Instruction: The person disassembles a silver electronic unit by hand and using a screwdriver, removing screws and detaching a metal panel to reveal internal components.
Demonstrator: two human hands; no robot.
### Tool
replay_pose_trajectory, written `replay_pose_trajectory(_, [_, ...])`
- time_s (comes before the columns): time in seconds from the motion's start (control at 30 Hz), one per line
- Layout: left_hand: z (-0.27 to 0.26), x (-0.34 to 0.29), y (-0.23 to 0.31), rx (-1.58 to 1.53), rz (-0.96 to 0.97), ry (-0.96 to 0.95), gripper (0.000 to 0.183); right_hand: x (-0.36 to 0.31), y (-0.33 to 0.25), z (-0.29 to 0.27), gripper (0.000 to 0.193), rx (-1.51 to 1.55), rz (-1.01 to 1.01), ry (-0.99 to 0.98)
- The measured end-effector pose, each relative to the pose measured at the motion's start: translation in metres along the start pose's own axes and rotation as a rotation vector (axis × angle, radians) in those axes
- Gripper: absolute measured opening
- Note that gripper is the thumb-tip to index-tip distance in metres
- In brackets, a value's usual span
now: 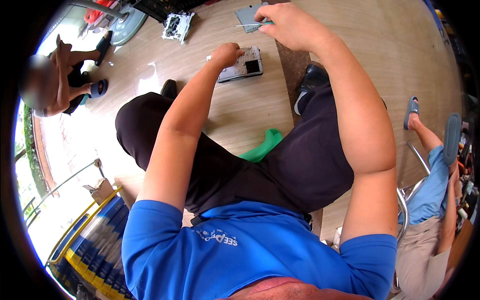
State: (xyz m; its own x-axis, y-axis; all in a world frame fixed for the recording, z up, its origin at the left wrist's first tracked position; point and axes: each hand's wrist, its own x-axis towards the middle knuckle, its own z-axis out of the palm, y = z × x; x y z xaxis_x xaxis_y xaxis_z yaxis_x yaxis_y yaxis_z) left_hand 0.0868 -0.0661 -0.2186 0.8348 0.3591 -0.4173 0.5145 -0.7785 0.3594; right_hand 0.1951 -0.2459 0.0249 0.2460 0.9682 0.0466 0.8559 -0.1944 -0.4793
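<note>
Floor (220, 25) separates right grip (290, 25), pinching a screwdriver (267, 23), from left grip (226, 54), closure unclear, at the edge of the device (241, 71).

Two hands (226, 54) (291, 26), one thin tool (266, 23), one metal-cased device (240, 67). One grey panel (248, 16), one white-framed part (177, 26). Two other people (61, 92) (422, 240).
</note>
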Motion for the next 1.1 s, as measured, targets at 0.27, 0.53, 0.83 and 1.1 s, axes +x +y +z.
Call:
replay_pose_trajectory(0.27, [-0.049,0.001,-0.023,-0.008,0.177,0.166,0.042,0.005,0.0,-0.002,0.028,0.071,0.146,-0.034])
replay_pose_trajectory(0.53, [-0.211,-0.064,0.016,0.162,0.253,0.116,0.045,0.002,0.004,0.005,0.024,0.04,0.112,-0.076])
replay_pose_trajectory(0.83, [-0.203,-0.113,-0.029,0.277,0.301,0.04,0.046,0.017,-0.02,0.058,0.025,-0.053,0.038,-0.145])
replay_pose_trajectory(1.1, [-0.19,-0.11,-0.038,0.311,0.264,-0.07,0.042,0.006,-0.01,0.083,0.019,-0.045,0.131,-0.306])
